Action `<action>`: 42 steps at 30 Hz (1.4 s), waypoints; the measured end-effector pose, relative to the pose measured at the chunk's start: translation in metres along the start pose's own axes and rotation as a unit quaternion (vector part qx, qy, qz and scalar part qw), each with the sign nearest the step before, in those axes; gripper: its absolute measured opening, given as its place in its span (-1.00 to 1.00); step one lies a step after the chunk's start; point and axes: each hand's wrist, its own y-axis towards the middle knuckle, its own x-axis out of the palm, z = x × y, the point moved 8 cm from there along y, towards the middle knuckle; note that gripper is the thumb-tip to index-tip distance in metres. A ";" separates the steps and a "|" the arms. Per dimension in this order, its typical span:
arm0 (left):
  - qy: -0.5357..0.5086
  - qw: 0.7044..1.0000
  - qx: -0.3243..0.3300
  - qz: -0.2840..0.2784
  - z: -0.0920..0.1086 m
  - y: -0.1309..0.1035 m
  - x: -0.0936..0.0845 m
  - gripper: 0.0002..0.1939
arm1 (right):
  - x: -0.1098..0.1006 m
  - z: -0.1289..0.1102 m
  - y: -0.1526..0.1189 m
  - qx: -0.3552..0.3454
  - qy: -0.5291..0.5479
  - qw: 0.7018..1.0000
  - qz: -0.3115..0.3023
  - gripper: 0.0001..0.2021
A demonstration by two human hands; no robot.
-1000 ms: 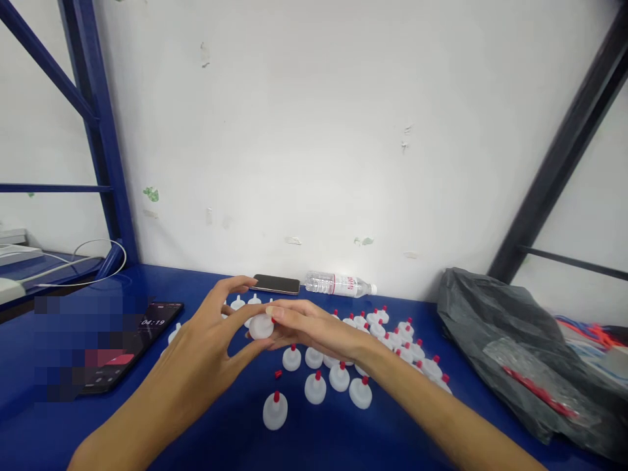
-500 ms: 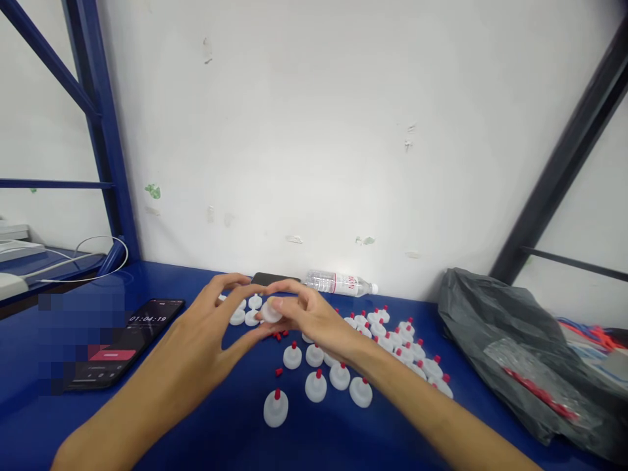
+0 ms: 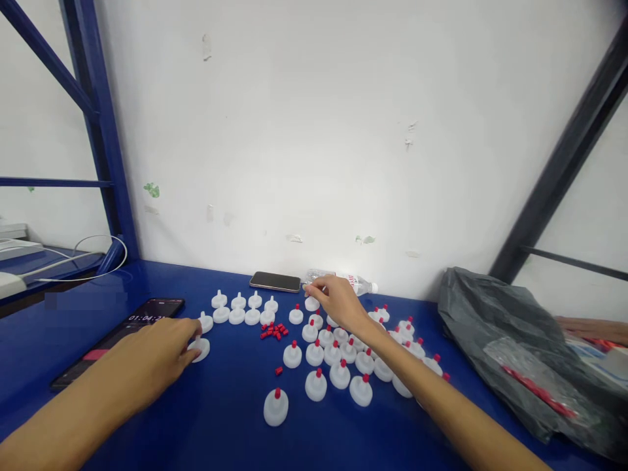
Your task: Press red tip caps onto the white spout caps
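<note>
My left hand (image 3: 169, 347) is at the left, its thumb and fingers closed on the spout of a white spouted cap (image 3: 202, 351) that bears no red tip. Another bare white cap (image 3: 206, 322) stands just behind it. Toward the back middle, my right hand (image 3: 333, 299) pinches the top of a second white spouted cap (image 3: 312, 303); the fingers hide its tip. Between the hands lies a small heap of loose red tips (image 3: 275, 331). Rows of bare white caps (image 3: 237, 316) stand left of the heap, and many red-tipped caps (image 3: 316, 386) spread to the right.
A phone showing a timer (image 3: 147, 315) lies at the left, and a dark phone (image 3: 275, 281) by the wall. Beside it a clear plastic bottle (image 3: 363, 286) lies on its side. A grey plastic bag (image 3: 471, 314) fills the right, near a person's hand (image 3: 596, 327).
My hands were together over the middle around one white cap. They have parted: the left moved left and down to a bare cap, the right moved right with a white cap.
</note>
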 end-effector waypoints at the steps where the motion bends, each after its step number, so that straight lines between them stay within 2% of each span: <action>1: 0.002 1.000 0.009 -0.003 0.005 0.000 0.001 -0.65 | 0.001 0.004 0.000 0.007 -0.015 1.000 -0.002 -0.67; 8: -0.046 0.995 0.045 -0.070 0.045 -0.003 0.007 -0.63 | 0.011 0.022 -0.002 0.030 -0.075 0.996 -0.039 -0.67; 11: -0.060 0.995 0.028 -0.069 0.051 -0.005 0.006 -0.54 | 0.017 0.026 -0.004 0.033 -0.087 0.994 -0.063 -0.63; 13: -0.062 0.995 0.013 -0.076 0.052 -0.007 0.009 -0.56 | 0.015 0.024 -0.005 0.033 -0.095 0.993 -0.058 -0.64; 15: -0.064 0.995 0.016 -0.080 0.053 -0.007 0.010 -0.63 | 0.007 0.013 -0.005 0.020 -0.100 0.994 -0.044 -0.70; 17: -0.073 0.994 0.034 -0.071 0.057 -0.006 0.008 -0.67 | 0.001 -0.008 -0.007 -0.019 -0.097 0.994 -0.048 -0.77; 20: -0.068 0.994 0.053 -0.062 0.060 -0.005 0.004 -0.68 | 0.008 -0.052 -0.018 -0.119 -0.076 0.982 -0.128 -0.90; 23: -0.056 0.995 0.063 -0.049 0.061 -0.005 0.001 -0.67 | 0.025 -0.087 -0.037 -0.208 -0.079 0.951 -0.215 -0.97; 25: -0.059 0.995 0.075 -0.029 0.063 -0.005 -0.003 -0.67 | 0.039 -0.096 -0.048 -0.244 -0.108 0.929 -0.255 -0.93; 27: -0.063 0.994 0.084 -0.019 0.065 -0.005 -0.004 -0.65 | 0.050 -0.096 -0.055 -0.256 -0.141 0.915 -0.277 -0.86; 29: -0.063 0.994 0.086 -0.019 0.067 -0.006 -0.004 -0.61 | 0.058 -0.092 -0.057 -0.252 -0.165 0.909 -0.289 -0.91; 30: -0.063 0.994 0.087 -0.021 0.067 -0.006 -0.003 -0.59 | 0.060 -0.090 -0.057 -0.247 -0.172 0.907 -0.293 -0.96; 33: -0.063 0.994 0.092 -0.020 0.069 -0.006 0.000 -0.56 | 0.063 -0.089 -0.058 -0.244 -0.183 0.906 -0.293 -0.89; 37: -0.059 0.994 0.093 0.006 0.071 -0.007 0.000 -0.57 | 0.056 -0.094 -0.054 -0.237 -0.176 0.921 -0.254 -0.88; 42: -0.058 0.994 0.094 0.021 0.076 -0.007 -0.008 -0.58 | 0.039 -0.092 -0.041 -0.166 -0.033 0.966 -0.198 -0.91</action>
